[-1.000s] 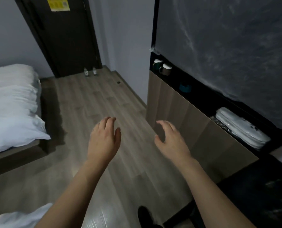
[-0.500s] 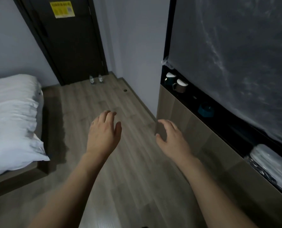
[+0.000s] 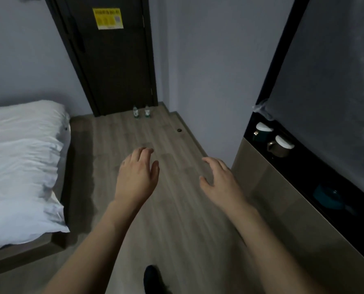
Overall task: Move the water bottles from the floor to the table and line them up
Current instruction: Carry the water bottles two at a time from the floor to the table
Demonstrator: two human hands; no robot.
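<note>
Left hand (image 3: 137,179) and right hand (image 3: 221,180) reached forward, fingers relaxed, empty; two water bottles (image 3: 141,112) stood upright by the door (image 3: 115,60).

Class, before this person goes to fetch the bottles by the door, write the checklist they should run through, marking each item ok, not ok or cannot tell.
1. Both water bottles standing upright on the floor by the dark door: ok.
2. Left hand free, holding nothing: ok.
3. Right hand free, holding nothing: ok.
4. Wooden floor between hands and bottles free of obstacles: ok; only a small dark round fitting lies off to the side.
5. Bottles within reach: not ok, they stand far ahead.
6. Bottle caps closed: cannot tell, too small.
</note>
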